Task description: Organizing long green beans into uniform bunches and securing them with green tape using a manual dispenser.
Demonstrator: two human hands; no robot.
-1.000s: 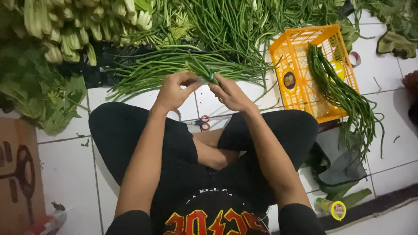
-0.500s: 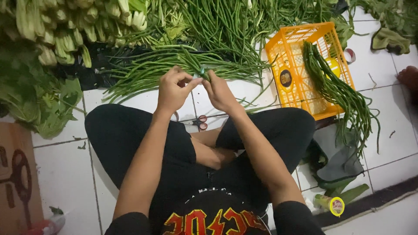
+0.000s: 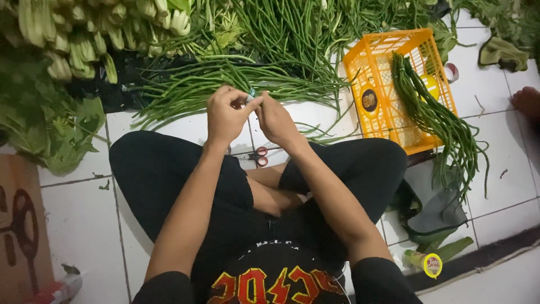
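My left hand (image 3: 225,115) and right hand (image 3: 277,119) meet fingertip to fingertip over the bundle of long beans (image 3: 225,84), both pinching a small strip of tape (image 3: 251,93) just above the stalks, so it stays taut between them. The bundle lies on the white tile floor (image 3: 84,225), straight ahead of my knees. The orange crate (image 3: 388,73), right of the bundle, holds another bean bunch (image 3: 433,112); red-handled scissors (image 3: 256,156) lie between bundle and legs, within reach.

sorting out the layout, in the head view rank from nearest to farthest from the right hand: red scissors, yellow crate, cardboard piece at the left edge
From the right hand:
1. Red scissors, just below it on the floor tiles.
2. Yellow crate, off to the right, holding long beans.
3. Cardboard piece, far lower left.
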